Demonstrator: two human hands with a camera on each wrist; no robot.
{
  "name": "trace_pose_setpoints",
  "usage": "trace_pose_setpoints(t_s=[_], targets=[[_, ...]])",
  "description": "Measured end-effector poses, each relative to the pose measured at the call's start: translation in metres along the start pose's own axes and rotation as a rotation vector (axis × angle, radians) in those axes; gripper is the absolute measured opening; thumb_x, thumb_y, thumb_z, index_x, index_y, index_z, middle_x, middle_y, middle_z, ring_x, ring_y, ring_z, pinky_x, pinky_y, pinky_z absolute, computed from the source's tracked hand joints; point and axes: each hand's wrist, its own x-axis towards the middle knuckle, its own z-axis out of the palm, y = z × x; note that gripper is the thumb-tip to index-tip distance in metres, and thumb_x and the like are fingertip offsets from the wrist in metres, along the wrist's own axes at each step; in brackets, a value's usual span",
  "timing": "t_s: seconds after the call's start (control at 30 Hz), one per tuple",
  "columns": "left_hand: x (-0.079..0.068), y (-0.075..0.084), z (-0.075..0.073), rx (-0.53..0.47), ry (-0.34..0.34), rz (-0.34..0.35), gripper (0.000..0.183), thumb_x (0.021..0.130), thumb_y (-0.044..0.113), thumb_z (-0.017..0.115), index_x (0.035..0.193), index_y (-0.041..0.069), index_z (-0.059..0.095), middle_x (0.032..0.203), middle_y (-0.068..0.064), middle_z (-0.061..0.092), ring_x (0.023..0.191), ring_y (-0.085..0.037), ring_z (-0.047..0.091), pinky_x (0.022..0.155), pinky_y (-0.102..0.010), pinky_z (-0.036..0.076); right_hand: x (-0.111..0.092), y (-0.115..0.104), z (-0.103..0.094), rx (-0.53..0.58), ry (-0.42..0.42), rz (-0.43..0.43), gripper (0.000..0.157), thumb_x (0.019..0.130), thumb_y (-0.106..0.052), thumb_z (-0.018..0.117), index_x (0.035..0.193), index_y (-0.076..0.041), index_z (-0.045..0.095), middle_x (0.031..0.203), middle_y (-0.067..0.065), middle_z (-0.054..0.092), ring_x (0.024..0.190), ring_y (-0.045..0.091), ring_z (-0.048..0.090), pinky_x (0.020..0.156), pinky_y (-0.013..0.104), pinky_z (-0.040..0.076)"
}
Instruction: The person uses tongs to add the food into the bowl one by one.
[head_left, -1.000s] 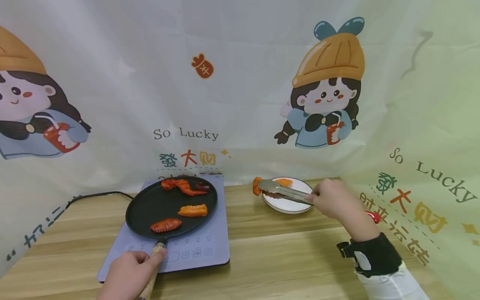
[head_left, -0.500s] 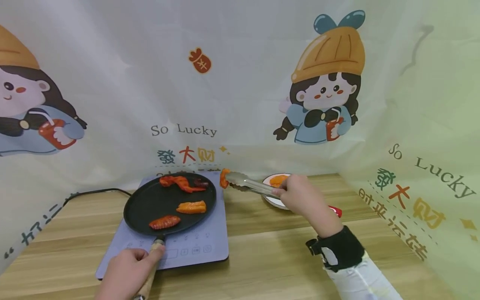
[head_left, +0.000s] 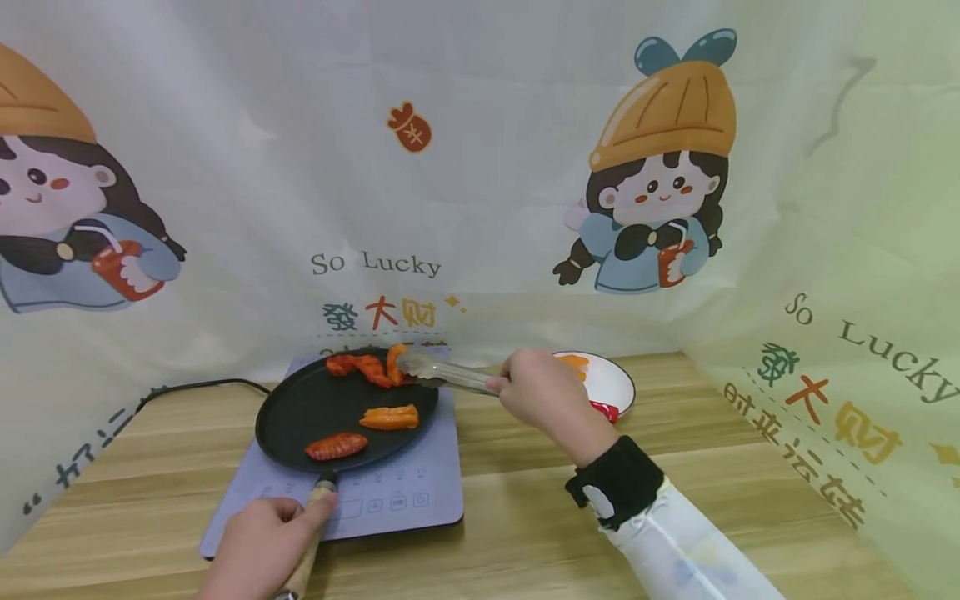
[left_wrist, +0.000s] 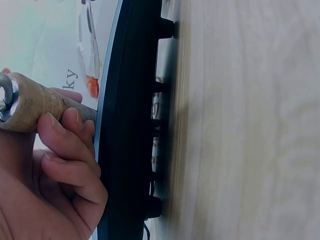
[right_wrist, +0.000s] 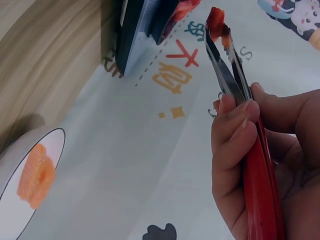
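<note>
My left hand [head_left: 258,542] grips the wooden handle [left_wrist: 37,102] of a flat black frying pan [head_left: 307,412], thumb along the top. Red-handled metal tongs [right_wrist: 262,190] are held in my right hand [head_left: 551,400], reaching left over the pan's far right side. Their tips pinch an orange-red piece of food [right_wrist: 216,24], which overlaps the food at the back of the pan in the head view. Lying in the pan are a reddish chicken wing [head_left: 363,367], an orange piece [head_left: 390,417] and a ridged red-brown piece [head_left: 336,447].
The pan sits on a pale induction cooker [head_left: 420,517] whose black cord [head_left: 202,386] runs left. Behind my right hand stands a white plate [head_left: 615,383] with an orange salmon-like piece [right_wrist: 36,175]. A printed curtain [head_left: 495,208] hangs behind the wooden table [head_left: 540,533].
My right hand has carried the tongs and the pinched food leftward from over the plate to over the pan. My left hand stays on the pan handle.
</note>
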Motion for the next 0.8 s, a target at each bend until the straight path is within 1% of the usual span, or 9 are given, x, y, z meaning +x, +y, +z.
trace_pose_setpoints(t_s=[0.17, 0.37, 0.53, 0.73, 0.8], targets=[[0.0, 0.0, 0.001, -0.008, 0.0, -0.004, 0.06, 0.088, 0.064, 0.053, 0.055, 0.014, 0.042, 0.05, 0.004, 0.031, 0.049, -0.014, 0.037, 0.05, -0.028, 0.029, 0.003, -0.006, 0.0, -0.034, -0.003, -0.009, 0.039, 0.09, -0.036, 0.066, 0.057, -0.018, 0.059, 0.052, -0.005, 0.03, 0.048, 0.014, 0.037, 0.043, 0.027, 0.025], [0.0, 0.0, 0.0, 0.002, 0.002, -0.008, 0.059, 0.088, 0.063, 0.053, 0.056, 0.014, 0.042, 0.05, 0.004, 0.031, 0.051, -0.015, 0.037, 0.052, -0.029, 0.029, 0.006, -0.007, 0.002, -0.09, -0.002, -0.018, 0.04, 0.09, -0.035, 0.066, 0.056, -0.017, 0.058, 0.053, -0.004, 0.029, 0.046, 0.014, 0.037, 0.041, 0.027, 0.025], [-0.001, 0.001, -0.001, 0.007, 0.003, -0.006, 0.059, 0.088, 0.063, 0.054, 0.056, 0.014, 0.042, 0.05, 0.004, 0.032, 0.051, -0.015, 0.037, 0.052, -0.029, 0.03, 0.008, -0.006, 0.006, -0.149, 0.016, -0.033, 0.033, 0.089, -0.035, 0.068, 0.062, -0.017, 0.061, 0.054, -0.003, 0.032, 0.046, 0.014, 0.039, 0.04, 0.026, 0.026], [-0.001, 0.001, -0.001, 0.006, -0.002, 0.002, 0.06, 0.088, 0.063, 0.053, 0.056, 0.014, 0.043, 0.05, 0.004, 0.032, 0.051, -0.015, 0.038, 0.052, -0.029, 0.03, 0.01, -0.007, 0.009, -0.203, -0.011, -0.05, 0.024, 0.088, -0.033, 0.069, 0.071, -0.016, 0.066, 0.054, -0.003, 0.034, 0.048, 0.016, 0.045, 0.041, 0.027, 0.028], [0.0, 0.002, -0.002, 0.009, 0.002, 0.007, 0.06, 0.088, 0.063, 0.053, 0.056, 0.014, 0.044, 0.051, 0.003, 0.034, 0.052, -0.016, 0.039, 0.053, -0.029, 0.031, 0.012, -0.008, 0.009, -0.223, -0.004, -0.066, 0.021, 0.089, -0.032, 0.068, 0.075, -0.015, 0.068, 0.053, -0.003, 0.035, 0.048, 0.017, 0.045, 0.042, 0.027, 0.029]])
